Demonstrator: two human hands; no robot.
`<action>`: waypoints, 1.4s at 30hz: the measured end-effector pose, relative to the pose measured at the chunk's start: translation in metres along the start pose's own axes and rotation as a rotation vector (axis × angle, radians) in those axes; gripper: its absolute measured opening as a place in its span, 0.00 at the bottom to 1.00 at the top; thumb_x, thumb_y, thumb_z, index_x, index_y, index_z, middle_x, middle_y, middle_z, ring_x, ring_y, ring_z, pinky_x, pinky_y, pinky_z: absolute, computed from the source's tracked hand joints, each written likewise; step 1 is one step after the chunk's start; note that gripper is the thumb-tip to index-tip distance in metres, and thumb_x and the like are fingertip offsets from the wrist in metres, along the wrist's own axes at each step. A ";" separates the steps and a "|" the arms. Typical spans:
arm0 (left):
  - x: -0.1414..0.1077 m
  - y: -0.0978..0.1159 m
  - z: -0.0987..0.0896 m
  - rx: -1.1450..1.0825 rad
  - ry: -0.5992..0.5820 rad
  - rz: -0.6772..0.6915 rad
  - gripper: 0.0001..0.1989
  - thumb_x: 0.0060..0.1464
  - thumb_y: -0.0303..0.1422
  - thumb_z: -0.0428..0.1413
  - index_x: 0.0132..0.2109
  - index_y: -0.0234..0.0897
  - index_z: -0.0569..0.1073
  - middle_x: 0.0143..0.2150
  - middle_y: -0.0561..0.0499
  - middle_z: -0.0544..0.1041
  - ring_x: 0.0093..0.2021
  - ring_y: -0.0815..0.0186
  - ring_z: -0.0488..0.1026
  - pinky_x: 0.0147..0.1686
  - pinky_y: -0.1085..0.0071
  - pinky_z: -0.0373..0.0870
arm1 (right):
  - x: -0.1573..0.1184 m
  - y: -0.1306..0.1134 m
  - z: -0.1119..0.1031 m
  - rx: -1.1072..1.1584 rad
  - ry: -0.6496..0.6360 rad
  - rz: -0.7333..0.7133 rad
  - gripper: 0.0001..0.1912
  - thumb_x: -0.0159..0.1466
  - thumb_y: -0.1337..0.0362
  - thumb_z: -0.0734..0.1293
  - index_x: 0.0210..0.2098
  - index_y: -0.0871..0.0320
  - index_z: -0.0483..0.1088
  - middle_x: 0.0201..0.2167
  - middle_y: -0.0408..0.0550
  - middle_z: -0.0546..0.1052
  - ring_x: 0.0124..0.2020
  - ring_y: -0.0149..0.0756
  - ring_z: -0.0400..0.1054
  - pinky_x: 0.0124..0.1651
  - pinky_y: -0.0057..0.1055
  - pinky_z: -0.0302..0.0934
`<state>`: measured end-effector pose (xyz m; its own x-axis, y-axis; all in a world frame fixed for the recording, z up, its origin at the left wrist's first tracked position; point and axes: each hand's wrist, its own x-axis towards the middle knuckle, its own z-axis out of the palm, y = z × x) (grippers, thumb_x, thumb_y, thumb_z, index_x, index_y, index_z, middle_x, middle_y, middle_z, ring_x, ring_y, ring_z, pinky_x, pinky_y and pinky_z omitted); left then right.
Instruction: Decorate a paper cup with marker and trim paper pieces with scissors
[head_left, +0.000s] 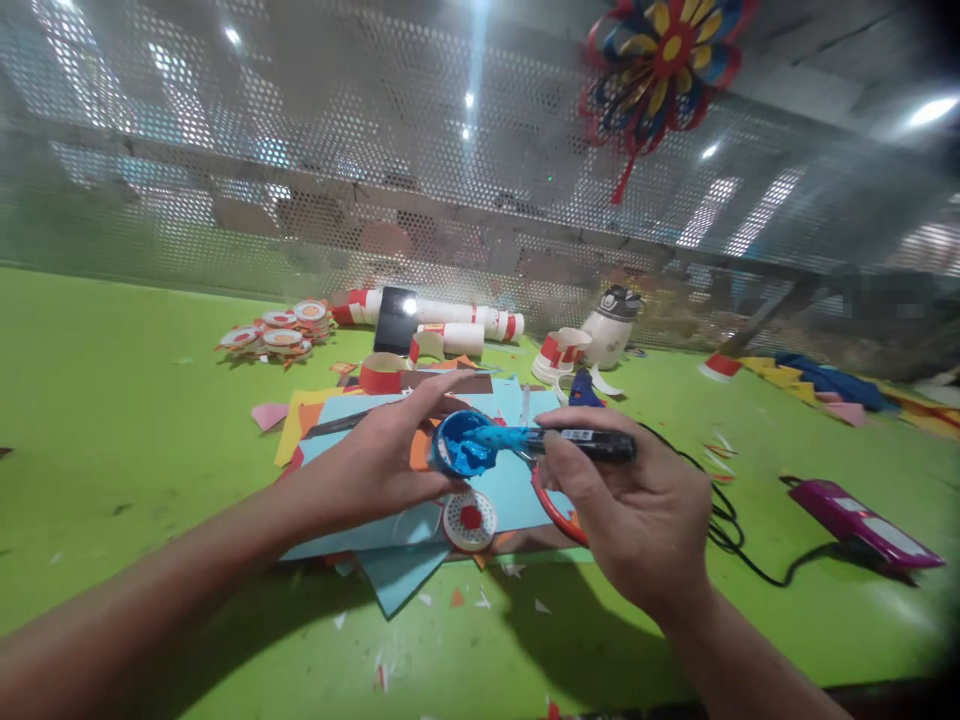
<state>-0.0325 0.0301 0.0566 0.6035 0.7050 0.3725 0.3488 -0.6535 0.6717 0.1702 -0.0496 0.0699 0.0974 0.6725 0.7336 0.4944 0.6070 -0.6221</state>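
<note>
One green tabletop (150, 430): spread with light-blue paper sheets (517, 495).
Right hand (637, 510): closed in a pinch around the dark barrel of a marker-like tool (589, 443).
Left hand (382, 440): half curled, thumb and fingers gripping a blue paint pot (448, 458).
Tool axis: nearly level, side to side, blue end pointing left.
Pot mouth: leftward of the right hand, meeting the tool's blue end.
</note>
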 end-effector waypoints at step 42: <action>0.002 -0.015 -0.020 -0.099 -0.005 -0.073 0.44 0.47 0.38 0.64 0.68 0.48 0.52 0.53 0.47 0.76 0.51 0.51 0.75 0.51 0.55 0.71 | 0.025 0.026 -0.007 0.577 0.081 0.413 0.10 0.60 0.56 0.71 0.28 0.56 0.75 0.14 0.38 0.68 0.17 0.28 0.63 0.21 0.27 0.62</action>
<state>-0.0511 0.0468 0.0598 0.5828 0.7483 0.3167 0.3202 -0.5697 0.7569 0.1916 -0.0198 0.0737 0.2527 0.8759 0.4110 -0.1304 0.4517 -0.8826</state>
